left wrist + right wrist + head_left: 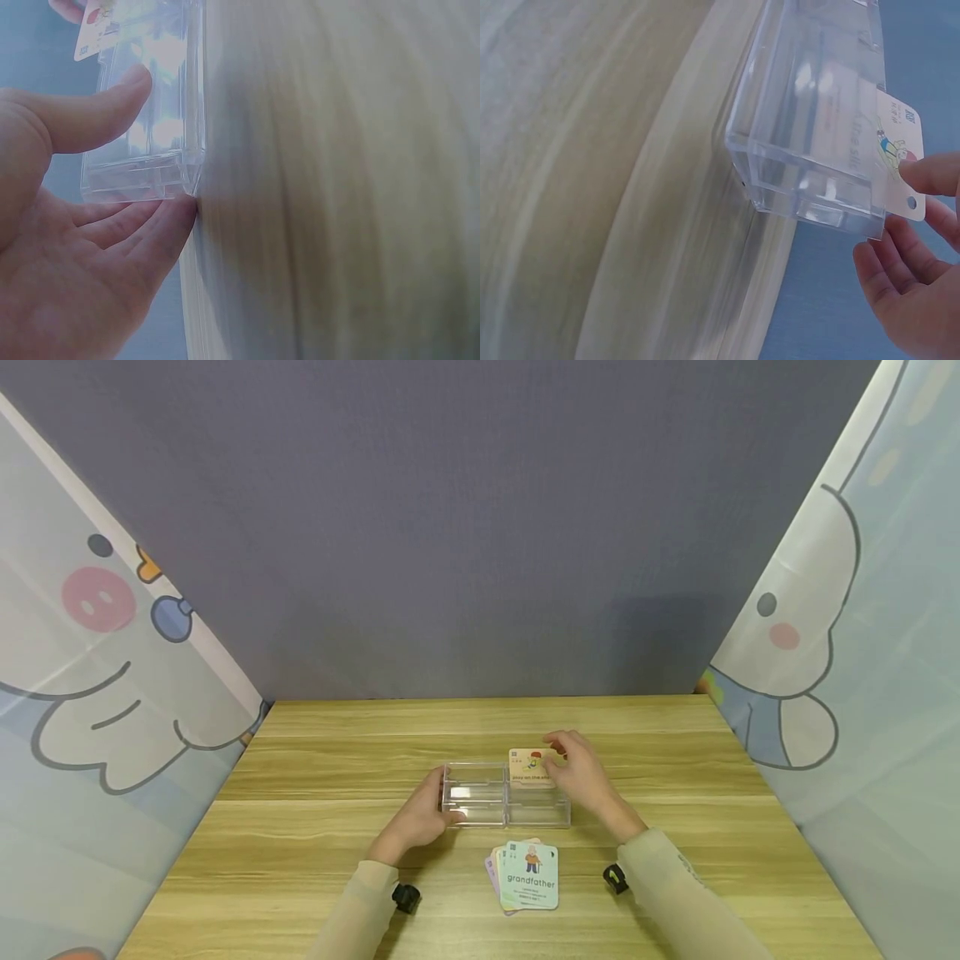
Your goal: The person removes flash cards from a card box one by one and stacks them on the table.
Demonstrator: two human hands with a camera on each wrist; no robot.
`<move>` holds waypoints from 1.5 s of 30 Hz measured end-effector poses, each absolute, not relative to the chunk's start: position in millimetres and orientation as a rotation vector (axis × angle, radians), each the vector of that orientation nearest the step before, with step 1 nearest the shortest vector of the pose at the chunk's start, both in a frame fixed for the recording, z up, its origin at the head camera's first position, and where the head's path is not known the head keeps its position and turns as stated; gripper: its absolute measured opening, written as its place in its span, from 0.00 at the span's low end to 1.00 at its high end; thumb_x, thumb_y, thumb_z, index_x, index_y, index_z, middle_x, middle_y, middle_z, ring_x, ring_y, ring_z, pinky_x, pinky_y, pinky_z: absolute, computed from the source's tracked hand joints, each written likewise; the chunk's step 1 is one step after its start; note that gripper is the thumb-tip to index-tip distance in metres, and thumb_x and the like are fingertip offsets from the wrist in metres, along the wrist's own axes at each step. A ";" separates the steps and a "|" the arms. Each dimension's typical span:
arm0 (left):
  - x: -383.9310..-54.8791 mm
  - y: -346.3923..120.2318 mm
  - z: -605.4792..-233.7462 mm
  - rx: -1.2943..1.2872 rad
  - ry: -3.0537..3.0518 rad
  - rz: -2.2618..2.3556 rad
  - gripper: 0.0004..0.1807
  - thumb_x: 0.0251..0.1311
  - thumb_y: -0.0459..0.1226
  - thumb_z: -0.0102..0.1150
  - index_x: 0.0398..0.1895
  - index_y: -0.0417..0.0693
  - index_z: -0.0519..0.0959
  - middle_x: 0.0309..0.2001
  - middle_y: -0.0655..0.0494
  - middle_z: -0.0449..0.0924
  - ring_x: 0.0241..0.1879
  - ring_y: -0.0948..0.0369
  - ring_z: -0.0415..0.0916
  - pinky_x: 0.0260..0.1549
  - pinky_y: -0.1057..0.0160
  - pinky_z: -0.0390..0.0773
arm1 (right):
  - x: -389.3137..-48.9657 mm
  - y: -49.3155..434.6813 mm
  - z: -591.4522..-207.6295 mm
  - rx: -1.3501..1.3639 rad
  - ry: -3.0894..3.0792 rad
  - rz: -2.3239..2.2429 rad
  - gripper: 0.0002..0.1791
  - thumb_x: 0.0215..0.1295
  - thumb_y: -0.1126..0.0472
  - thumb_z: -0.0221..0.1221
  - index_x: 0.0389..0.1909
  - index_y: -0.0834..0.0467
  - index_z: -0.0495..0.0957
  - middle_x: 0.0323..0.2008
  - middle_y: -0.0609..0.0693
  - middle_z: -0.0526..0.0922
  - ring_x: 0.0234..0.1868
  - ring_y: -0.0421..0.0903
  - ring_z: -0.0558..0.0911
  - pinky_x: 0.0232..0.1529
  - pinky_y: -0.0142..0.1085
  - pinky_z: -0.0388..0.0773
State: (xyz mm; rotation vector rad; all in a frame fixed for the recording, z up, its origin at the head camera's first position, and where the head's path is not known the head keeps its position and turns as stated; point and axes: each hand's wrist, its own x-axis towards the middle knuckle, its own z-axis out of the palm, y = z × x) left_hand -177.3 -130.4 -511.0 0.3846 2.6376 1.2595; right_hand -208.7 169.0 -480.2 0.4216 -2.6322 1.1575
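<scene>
A clear plastic card holder [476,793] with two columns of stepped compartments stands on the table. My left hand [422,810] grips its left end, thumb over the front and fingers along the side; the left wrist view shows the thumb [112,112] above the plastic. At the back right compartment, my right hand [583,777] pinches a picture card [523,763] by its right edge. In the right wrist view, the lower part of that card [894,142] is behind the clear wall, and the thumb lies on its printed face.
In front of the holder lies a small fanned stack of cards [529,878], a green "grandfather" card on top. The wooden table [315,827] meets a grey panel [480,568] at the back. Cartoon-printed curtains [885,610] hang at both sides.
</scene>
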 end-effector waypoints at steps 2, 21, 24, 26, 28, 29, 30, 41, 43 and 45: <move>-177.5 -130.5 -511.3 0.382 2.635 1.262 0.49 0.63 0.38 0.70 0.78 0.31 0.50 0.69 0.31 0.64 0.65 0.38 0.68 0.64 0.40 0.70 | -209.8 168.1 -482.1 0.418 -2.645 1.143 0.19 0.62 0.69 0.67 0.54 0.64 0.80 0.44 0.55 0.80 0.45 0.53 0.78 0.48 0.49 0.80; -177.8 -131.4 -511.5 0.378 2.631 1.262 0.49 0.63 0.38 0.70 0.77 0.31 0.50 0.69 0.32 0.64 0.65 0.39 0.68 0.64 0.41 0.71 | -211.0 160.9 -487.5 0.399 -2.644 1.133 0.15 0.63 0.70 0.66 0.51 0.63 0.81 0.37 0.51 0.78 0.38 0.47 0.74 0.38 0.40 0.74; -178.1 -131.5 -511.8 0.380 2.633 1.260 0.49 0.63 0.38 0.70 0.77 0.31 0.50 0.68 0.32 0.66 0.64 0.39 0.69 0.63 0.41 0.72 | -211.6 160.1 -487.4 0.394 -2.626 1.125 0.15 0.63 0.70 0.66 0.51 0.63 0.81 0.35 0.50 0.77 0.36 0.47 0.73 0.35 0.39 0.72; -178.3 -131.4 -511.8 0.382 2.635 1.260 0.48 0.63 0.37 0.70 0.77 0.31 0.51 0.68 0.33 0.66 0.64 0.40 0.69 0.63 0.41 0.72 | -211.9 159.6 -486.7 0.387 -2.622 1.130 0.15 0.63 0.70 0.66 0.51 0.63 0.81 0.34 0.49 0.76 0.36 0.46 0.72 0.34 0.39 0.71; -178.7 -131.3 -512.1 0.387 2.637 1.259 0.48 0.63 0.37 0.70 0.77 0.31 0.51 0.67 0.33 0.66 0.64 0.40 0.69 0.63 0.41 0.72 | -211.8 158.9 -485.3 0.381 -2.620 1.140 0.15 0.64 0.70 0.65 0.51 0.64 0.81 0.34 0.49 0.75 0.35 0.46 0.71 0.35 0.39 0.71; -179.0 -131.3 -512.2 0.389 2.639 1.258 0.48 0.63 0.37 0.70 0.77 0.31 0.51 0.67 0.33 0.66 0.64 0.40 0.69 0.63 0.41 0.72 | -211.8 158.7 -484.5 0.376 -2.620 1.149 0.15 0.64 0.70 0.65 0.52 0.64 0.81 0.34 0.50 0.75 0.35 0.47 0.71 0.35 0.39 0.71; -179.2 -131.2 -512.4 0.392 2.642 1.258 0.48 0.62 0.37 0.70 0.77 0.30 0.51 0.67 0.32 0.66 0.64 0.39 0.69 0.63 0.41 0.72 | -211.8 158.6 -483.9 0.372 -2.620 1.154 0.15 0.65 0.70 0.65 0.52 0.64 0.80 0.34 0.50 0.75 0.36 0.47 0.71 0.35 0.39 0.71; -178.4 -131.2 -512.1 0.376 2.635 1.251 0.49 0.63 0.37 0.70 0.78 0.31 0.50 0.69 0.32 0.64 0.65 0.39 0.68 0.64 0.41 0.71 | -211.9 159.0 -479.4 0.361 -2.574 1.193 0.14 0.68 0.71 0.62 0.53 0.62 0.79 0.40 0.52 0.77 0.38 0.47 0.73 0.36 0.39 0.73; -178.1 -131.2 -512.1 0.370 2.635 1.253 0.49 0.63 0.37 0.70 0.78 0.32 0.50 0.69 0.32 0.64 0.65 0.39 0.68 0.64 0.41 0.71 | -211.9 158.6 -478.3 0.358 -2.570 1.206 0.14 0.68 0.71 0.62 0.53 0.62 0.79 0.41 0.52 0.77 0.38 0.47 0.73 0.36 0.38 0.74; -177.8 -131.1 -511.6 0.370 2.635 1.256 0.49 0.63 0.37 0.70 0.78 0.32 0.50 0.69 0.32 0.65 0.65 0.39 0.68 0.64 0.41 0.71 | -211.9 158.2 -477.2 0.359 -2.565 1.211 0.14 0.68 0.71 0.61 0.53 0.62 0.80 0.41 0.52 0.78 0.38 0.47 0.74 0.36 0.38 0.75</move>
